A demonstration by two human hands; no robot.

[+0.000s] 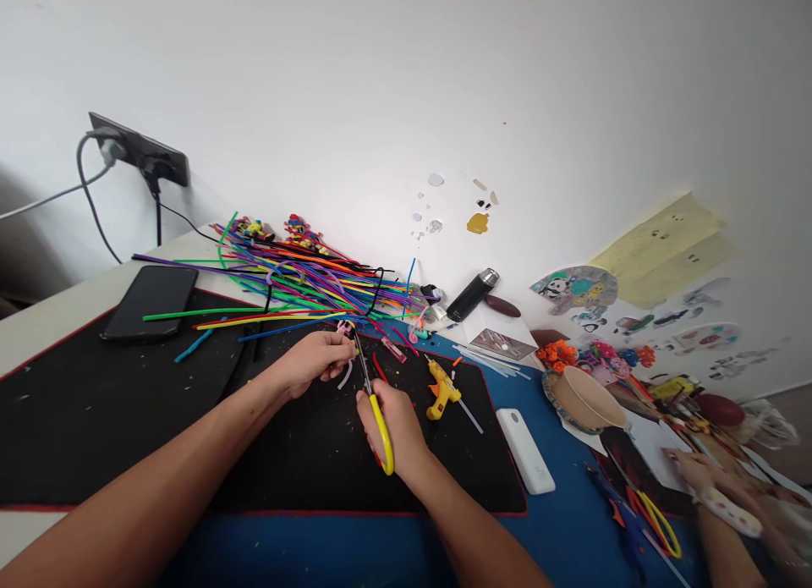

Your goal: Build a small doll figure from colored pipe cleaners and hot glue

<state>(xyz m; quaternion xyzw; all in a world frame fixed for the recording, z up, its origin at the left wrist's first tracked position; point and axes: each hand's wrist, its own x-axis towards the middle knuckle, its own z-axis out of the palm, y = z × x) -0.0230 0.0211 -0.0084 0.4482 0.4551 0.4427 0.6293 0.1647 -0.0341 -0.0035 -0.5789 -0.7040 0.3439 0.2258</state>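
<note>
My left hand is closed in a pinch on a small pink and white pipe-cleaner piece over the black mat. My right hand is wrapped round the yellow handles of a pair of scissors, whose blades point up toward the piece in my left hand. A big pile of coloured pipe cleaners lies just beyond both hands.
A yellow glue gun, a white power bank, a black phone and a black flask lie around. A bowl and craft clutter fill the right side. Another person's hand works at the far right.
</note>
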